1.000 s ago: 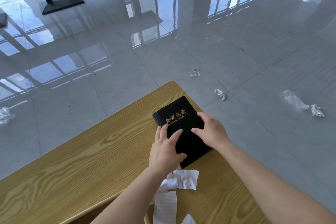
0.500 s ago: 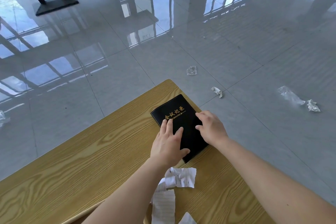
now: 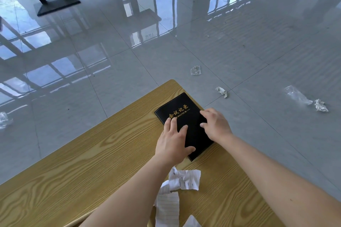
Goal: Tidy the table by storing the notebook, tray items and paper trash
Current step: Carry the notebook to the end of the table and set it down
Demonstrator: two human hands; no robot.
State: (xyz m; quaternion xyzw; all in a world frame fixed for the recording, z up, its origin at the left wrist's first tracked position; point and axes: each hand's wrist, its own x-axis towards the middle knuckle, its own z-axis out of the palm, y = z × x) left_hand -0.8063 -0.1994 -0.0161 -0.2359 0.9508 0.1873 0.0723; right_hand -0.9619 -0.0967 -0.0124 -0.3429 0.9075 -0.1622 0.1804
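- Where the view begins at far left, a clear crumpled wrapper (image 3: 4, 119) lies on the glossy tiled floor (image 3: 110, 83), well apart from the wooden worktop (image 3: 83, 167).
- On that worktop, the left hand (image 3: 173, 140) rests flat and spread on the near-left part of the black notebook (image 3: 184, 116), fingers extended, thumb across the cover; it presses rather than grips.
- Nearer the camera, torn lined paper scraps (image 3: 177, 190) lie on the worktop, just beside the left forearm.
- Closed, cover up with gold lettering, the notebook lies by the worktop's far corner, along its right edge.
- Its right edge is touched by the right hand (image 3: 215, 125), fingers loosely curved over it, not clenched.
- Further right, crumpled paper bits (image 3: 222, 91) and a wrapper (image 3: 297, 96) lie on the floor.
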